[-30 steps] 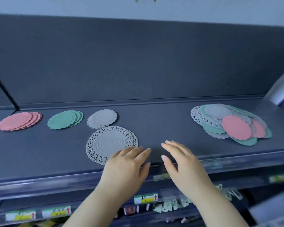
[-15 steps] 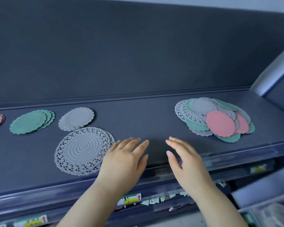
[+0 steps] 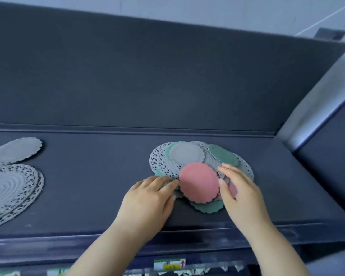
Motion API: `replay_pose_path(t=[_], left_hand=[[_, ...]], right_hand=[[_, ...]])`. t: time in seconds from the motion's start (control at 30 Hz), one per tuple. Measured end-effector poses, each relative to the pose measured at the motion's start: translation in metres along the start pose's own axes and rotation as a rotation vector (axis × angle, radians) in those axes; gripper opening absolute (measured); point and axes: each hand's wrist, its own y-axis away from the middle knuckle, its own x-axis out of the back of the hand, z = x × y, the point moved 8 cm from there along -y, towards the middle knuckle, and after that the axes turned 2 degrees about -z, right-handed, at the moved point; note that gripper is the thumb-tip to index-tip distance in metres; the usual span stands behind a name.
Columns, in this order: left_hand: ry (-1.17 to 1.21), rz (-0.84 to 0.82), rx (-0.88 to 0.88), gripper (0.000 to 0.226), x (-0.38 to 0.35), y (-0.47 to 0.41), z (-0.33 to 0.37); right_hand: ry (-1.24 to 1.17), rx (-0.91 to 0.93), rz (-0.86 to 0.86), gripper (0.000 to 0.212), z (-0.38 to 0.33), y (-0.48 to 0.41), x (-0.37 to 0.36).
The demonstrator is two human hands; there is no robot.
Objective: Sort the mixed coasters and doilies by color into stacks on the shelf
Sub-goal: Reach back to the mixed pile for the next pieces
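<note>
Head view is showing the left hand [image 3: 147, 198] with near-straight fingers touching the pink coaster's [image 3: 199, 182] left edge. The right hand [image 3: 241, 194] is resting loosely against its right edge, and neither is pinching it yet. The coaster is lying atop the mixed pile [image 3: 161, 158]. Half a second earlier both hands were hovering over bare shelf [image 3: 98, 176], so picking the pink one is evidently beginning. The grey coaster stack [image 3: 16, 149] and lace doily stack [image 3: 8, 192] are sitting well apart, leftward.

The left grip [image 3: 147, 198] is a bare hand with five fingers. The right grip [image 3: 241, 194] is a bare hand too. The left arm [image 3: 108, 246] and the right arm [image 3: 275, 251] are bare down to the bottom edge. The right thumbnail [image 3: 221, 182] is short and plain.
</note>
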Motion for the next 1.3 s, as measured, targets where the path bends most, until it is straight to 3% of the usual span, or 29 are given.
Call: replay_pose_path(t=[0.33, 0.6, 0.7, 0.87, 0.97, 1.03, 1.07, 1.2, 1.3], left_hand=[[-0.105, -0.195, 0.131, 0.048, -0.036, -0.037, 0.052], [-0.170, -0.280, 0.241, 0.077, -0.040, -0.050, 0.073], [-0.214, -0.279, 0.234, 0.070, -0.039, -0.057, 0.076], [-0.132, -0.164, 0.184, 0.046, -0.034, -0.064, 0.077], [-0.092, -0.089, 0.098, 0.033, -0.026, -0.061, 0.078], [-0.035, -0.139, 0.117, 0.030, -0.014, -0.058, 0.080], [-0.018, -0.190, 0.138, 0.030, -0.015, -0.057, 0.076], [-0.043, -0.039, 0.079, 0.051, 0.018, -0.055, 0.065], [-0.048, 0.105, 0.005, 0.064, 0.038, -0.049, 0.061]], right_hand=[[0.001, 0.001, -0.262, 0.041, 0.050, -0.065, -0.005], [-0.011, -0.044, -0.374, 0.045, 0.064, -0.078, -0.017], [0.006, -0.080, -0.345, 0.040, 0.064, -0.079, -0.015], [0.360, 0.001, -0.277, 0.026, 0.057, -0.081, -0.018], [0.250, -0.011, -0.246, 0.037, 0.061, -0.082, -0.015], [0.184, 0.003, -0.246, 0.038, 0.061, -0.082, -0.013], [0.150, 0.005, -0.241, 0.036, 0.061, -0.081, -0.011], [-0.029, 0.026, -0.036, 0.030, 0.051, -0.076, 0.015], [-0.103, 0.228, 0.175, 0.030, 0.018, -0.060, 0.032]])
